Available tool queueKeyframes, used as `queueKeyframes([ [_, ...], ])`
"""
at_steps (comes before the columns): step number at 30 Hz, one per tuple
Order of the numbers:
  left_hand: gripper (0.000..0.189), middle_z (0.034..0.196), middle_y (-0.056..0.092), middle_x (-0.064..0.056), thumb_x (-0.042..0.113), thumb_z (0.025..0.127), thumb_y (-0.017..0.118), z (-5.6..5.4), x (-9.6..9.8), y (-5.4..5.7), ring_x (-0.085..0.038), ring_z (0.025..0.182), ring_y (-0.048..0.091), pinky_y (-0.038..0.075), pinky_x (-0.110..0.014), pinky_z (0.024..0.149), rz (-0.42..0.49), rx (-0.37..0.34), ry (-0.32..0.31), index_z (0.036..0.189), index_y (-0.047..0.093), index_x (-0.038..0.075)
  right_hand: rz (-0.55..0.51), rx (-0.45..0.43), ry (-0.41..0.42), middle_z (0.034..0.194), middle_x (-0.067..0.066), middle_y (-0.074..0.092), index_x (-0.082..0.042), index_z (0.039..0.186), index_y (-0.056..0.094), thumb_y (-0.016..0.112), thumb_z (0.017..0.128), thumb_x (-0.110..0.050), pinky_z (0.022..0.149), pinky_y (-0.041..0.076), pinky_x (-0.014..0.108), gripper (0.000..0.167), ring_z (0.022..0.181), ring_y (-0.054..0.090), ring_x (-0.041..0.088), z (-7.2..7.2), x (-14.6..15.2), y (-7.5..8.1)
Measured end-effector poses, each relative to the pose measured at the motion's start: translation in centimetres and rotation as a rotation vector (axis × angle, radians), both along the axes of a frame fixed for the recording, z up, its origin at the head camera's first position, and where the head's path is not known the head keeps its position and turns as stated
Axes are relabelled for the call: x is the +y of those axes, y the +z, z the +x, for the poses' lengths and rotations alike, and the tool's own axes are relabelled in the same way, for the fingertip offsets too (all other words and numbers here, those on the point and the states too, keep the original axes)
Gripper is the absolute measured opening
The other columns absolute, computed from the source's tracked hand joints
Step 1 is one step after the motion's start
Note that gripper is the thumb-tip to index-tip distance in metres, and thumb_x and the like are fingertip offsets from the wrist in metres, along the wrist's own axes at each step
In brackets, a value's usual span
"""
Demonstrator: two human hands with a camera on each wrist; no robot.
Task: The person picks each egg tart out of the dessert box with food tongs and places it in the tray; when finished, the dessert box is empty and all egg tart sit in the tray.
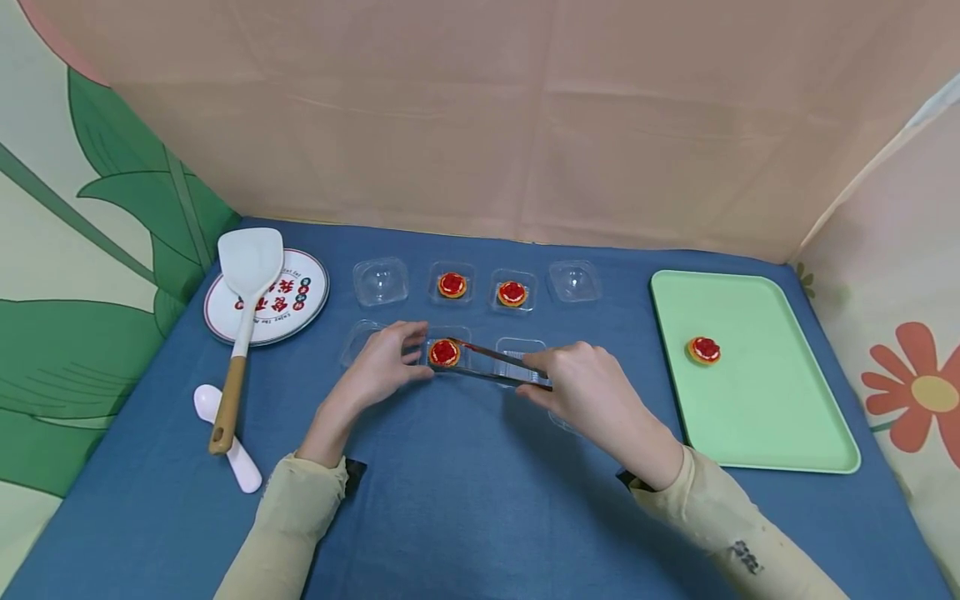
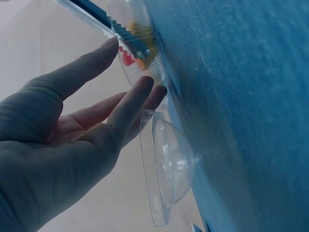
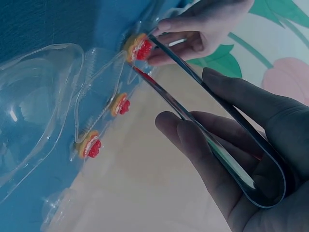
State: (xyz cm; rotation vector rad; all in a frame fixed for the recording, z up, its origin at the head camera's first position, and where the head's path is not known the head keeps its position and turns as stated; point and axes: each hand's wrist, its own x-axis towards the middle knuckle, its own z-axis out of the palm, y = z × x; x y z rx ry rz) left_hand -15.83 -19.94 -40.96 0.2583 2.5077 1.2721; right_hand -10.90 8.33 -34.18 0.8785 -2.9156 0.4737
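Blue tablecloth (image 1: 465,508), tarts (image 1: 452,285) in containers (image 1: 529,284)

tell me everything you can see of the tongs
The tongs look like shiny dark metal: two slim arms joined by a rounded bend, with toothed tips. The right grip holds them, thumb on one arm and fingers on the other. The arms stand apart and point toward the person's left, their tips at either side of a red-topped tart in a clear container; whether both touch it is hard to tell.
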Motion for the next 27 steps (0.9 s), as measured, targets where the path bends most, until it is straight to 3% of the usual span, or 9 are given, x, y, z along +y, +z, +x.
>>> queueKeyframes([
  [14, 0.071, 0.152, 0.048, -0.036, -0.006, 0.094, 0.078, 0.0, 0.1, -0.1, -0.046, 0.137, 0.057, 0.053, -0.048, 0.11, -0.002, -0.001, 0.003, 0.154, 0.042, -0.017, -0.106, -0.034, 0.011, 0.073, -0.001, 0.073, -0.005, 0.108, 0.085, 0.095, 0.083, -0.014, 0.046, 0.044, 0.022, 0.028, 0.053, 0.052, 0.001, -0.4, 0.2, -1.1],
  [27, 0.07, 0.153, 0.047, -0.036, -0.007, 0.095, 0.077, 0.0, 0.0, -0.1, -0.046, 0.137, 0.057, 0.053, -0.047, 0.109, 0.001, -0.002, 0.002, 0.155, 0.042, -0.016, -0.142, -0.045, 0.001, 0.072, -0.001, 0.073, -0.004, 0.109, 0.085, 0.095, 0.083, -0.015, 0.047, 0.045, 0.021, 0.03, 0.054, 0.053, -0.002, -0.4, 0.3, -1.3],
])
